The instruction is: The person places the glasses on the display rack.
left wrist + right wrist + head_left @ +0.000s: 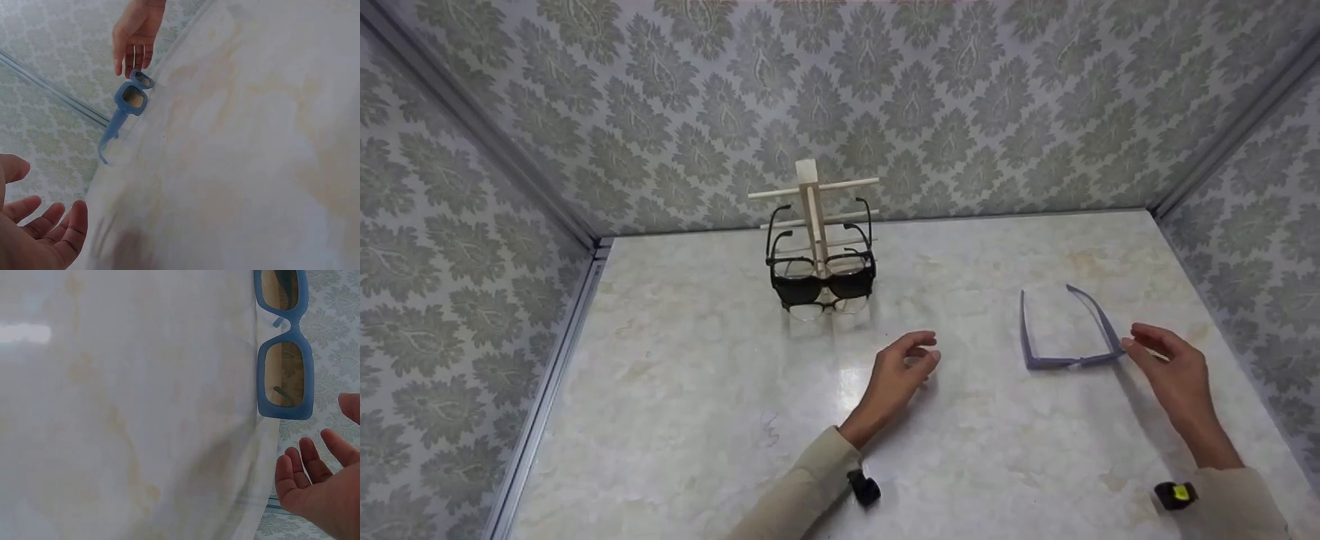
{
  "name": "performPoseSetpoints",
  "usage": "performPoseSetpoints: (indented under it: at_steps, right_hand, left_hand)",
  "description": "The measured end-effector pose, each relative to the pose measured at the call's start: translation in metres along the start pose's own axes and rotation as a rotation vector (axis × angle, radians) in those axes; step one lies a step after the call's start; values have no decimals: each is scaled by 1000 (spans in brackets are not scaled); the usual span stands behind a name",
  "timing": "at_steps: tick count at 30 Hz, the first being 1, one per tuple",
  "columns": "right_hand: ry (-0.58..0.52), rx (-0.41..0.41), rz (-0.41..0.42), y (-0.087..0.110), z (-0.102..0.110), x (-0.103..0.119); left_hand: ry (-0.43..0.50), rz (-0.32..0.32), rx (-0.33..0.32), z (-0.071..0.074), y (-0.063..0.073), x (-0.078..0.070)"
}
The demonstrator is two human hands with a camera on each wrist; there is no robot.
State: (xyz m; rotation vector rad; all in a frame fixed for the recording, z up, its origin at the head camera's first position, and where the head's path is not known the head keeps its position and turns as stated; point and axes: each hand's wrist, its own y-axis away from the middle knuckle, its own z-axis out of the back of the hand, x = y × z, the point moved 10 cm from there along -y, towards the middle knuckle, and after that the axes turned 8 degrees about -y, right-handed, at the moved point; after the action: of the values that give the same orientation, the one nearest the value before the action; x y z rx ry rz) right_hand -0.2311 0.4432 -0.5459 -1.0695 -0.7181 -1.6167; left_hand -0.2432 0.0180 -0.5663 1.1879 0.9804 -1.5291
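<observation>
Blue-framed sunglasses with amber lenses stand on the right part of the table, temples unfolded and pointing to the back. In the right wrist view the sunglasses show both lenses, and my right hand is apart from them with loosely bent fingers. From the head view, my right hand is just beside their right corner, holding nothing. My left hand hovers over the middle of the table, its fingers relaxed and nothing in them. The left wrist view also catches the sunglasses at a distance.
A wooden eyewear rack rises at the back, left of centre. On it hang several pairs, among them black sunglasses and clear-lensed glasses below. Patterned wall panels enclose the back and sides of the marbled table.
</observation>
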Motion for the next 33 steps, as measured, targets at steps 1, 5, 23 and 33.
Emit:
performPoseSetpoints:
  at_steps: [1,5,23,33]
  right_hand:
    - [9,11,-7,0,-2,-2]
    - [47,34,-27,2,-4,-9]
    - [44,104,23,3,-7,-15]
    - [-13,95,15,3,-10,-19]
  left_hand:
    - [7,4,5,-3,0,1]
    - [37,14,31,-18,-2,5]
    - [95,43,62,-65,-12,6]
    - [136,41,83,-85,-17,2]
